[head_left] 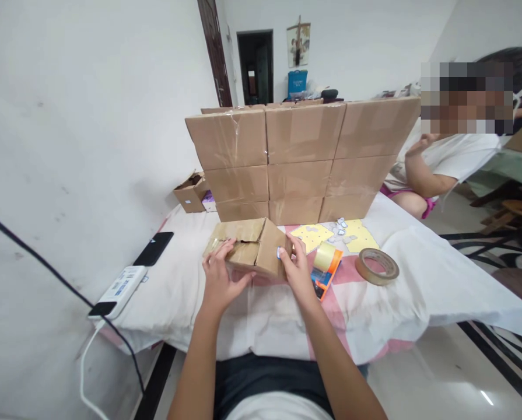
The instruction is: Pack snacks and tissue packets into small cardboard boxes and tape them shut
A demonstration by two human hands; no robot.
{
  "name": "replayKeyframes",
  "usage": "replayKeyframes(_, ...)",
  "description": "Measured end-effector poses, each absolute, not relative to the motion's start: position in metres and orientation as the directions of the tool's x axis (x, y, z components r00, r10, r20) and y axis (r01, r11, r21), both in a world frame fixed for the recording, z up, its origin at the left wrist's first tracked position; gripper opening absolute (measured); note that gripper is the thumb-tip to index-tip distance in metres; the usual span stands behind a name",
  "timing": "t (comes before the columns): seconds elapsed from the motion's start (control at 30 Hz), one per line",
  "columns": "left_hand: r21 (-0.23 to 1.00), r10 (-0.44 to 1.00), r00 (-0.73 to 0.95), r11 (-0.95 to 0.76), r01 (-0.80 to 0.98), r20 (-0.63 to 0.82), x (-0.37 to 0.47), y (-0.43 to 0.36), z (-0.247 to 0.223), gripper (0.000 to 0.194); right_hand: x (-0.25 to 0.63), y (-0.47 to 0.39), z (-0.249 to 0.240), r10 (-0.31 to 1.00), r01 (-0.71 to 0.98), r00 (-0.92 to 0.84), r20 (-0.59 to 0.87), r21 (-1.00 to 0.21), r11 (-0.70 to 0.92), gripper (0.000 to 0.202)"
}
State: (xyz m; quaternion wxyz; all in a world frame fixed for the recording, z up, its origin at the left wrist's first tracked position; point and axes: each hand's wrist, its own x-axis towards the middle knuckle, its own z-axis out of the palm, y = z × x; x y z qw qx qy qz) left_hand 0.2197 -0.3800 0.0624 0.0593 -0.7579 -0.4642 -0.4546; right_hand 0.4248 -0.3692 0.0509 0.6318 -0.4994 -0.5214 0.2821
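Note:
A small brown cardboard box (268,247) lies on the cloth-covered table in front of me, its top flaps meeting at an uneven, slightly gaping seam. My left hand (222,271) grips its near left side, fingers on top and thumb along the front edge. My right hand (296,265) holds the right end, with the thumb by a small white-and-blue label (279,252). Just right of that hand, an orange-and-blue tape dispenser (326,273) carries a roll of tape. Farther right, a large brown tape roll (377,266) lies flat.
Stacked cardboard boxes (302,157) stand behind the small box. Yellow sheets (361,235) with small labels lie before them. A power strip (121,290) and black phone (154,248) are at left. A person (448,157) sits at the right beyond the table (453,286).

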Motion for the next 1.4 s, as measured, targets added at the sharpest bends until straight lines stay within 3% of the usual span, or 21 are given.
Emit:
replayKeyframes(0.27, 0.319, 0.711, 0.197, -0.522, 0.791, 0.675, 0.218, -0.377, 0.079, 0.074, 0.432, -0.372, 0.043, 0.891, 0.129, 0.292, 0.348, -0.937, 0.324, 0.046)
replayKeyframes(0.53, 0.315, 0.738, 0.292, -0.562, 0.765, 0.608, 0.214, -0.369, 0.085, 0.085, 0.434, -0.378, 0.035, 0.896, 0.131, 0.297, 0.331, -0.943, 0.305, 0.049)
replayKeyframes(0.77, 0.286, 0.753, 0.325, -0.555, 0.781, 0.572, 0.225, -0.384, 0.094, 0.076, 0.439, -0.386, 0.025, 0.880, 0.151, 0.355, 0.317, -0.948, 0.281, 0.049)
replayKeyframes(0.87, 0.282, 0.735, 0.217, -0.490, 0.825, 0.642, 0.247, -0.408, 0.086, 0.080, 0.440, -0.393, 0.028, 0.874, 0.174, 0.365, 0.322, -0.945, 0.276, 0.049)
replayKeyframes(0.97, 0.388, 0.712, 0.017, -0.402, 0.829, 0.702, 0.273, -0.426, 0.069, 0.095, 0.436, -0.401, 0.029, 0.863, 0.240, 0.382, 0.332, -0.937, 0.254, 0.046)
replayKeyframes(1.07, 0.498, 0.699, -0.083, -0.417, 0.760, 0.711, 0.289, -0.430, 0.052, 0.115, 0.428, -0.407, 0.022, 0.903, 0.249, 0.297, 0.310, -0.938, 0.239, 0.036)
replayKeyframes(1.2, 0.551, 0.694, -0.104, -0.461, 0.696, 0.712, 0.285, -0.427, 0.036, 0.103, 0.420, -0.413, 0.006, 0.961, 0.178, 0.109, 0.253, -0.956, 0.232, 0.024)
replayKeyframes(1.4, 0.550, 0.692, -0.105, -0.461, 0.697, 0.714, 0.262, -0.431, 0.017, 0.099, 0.417, -0.414, 0.000, 0.931, 0.399, 0.027, 0.364, -0.858, 0.324, 0.026)
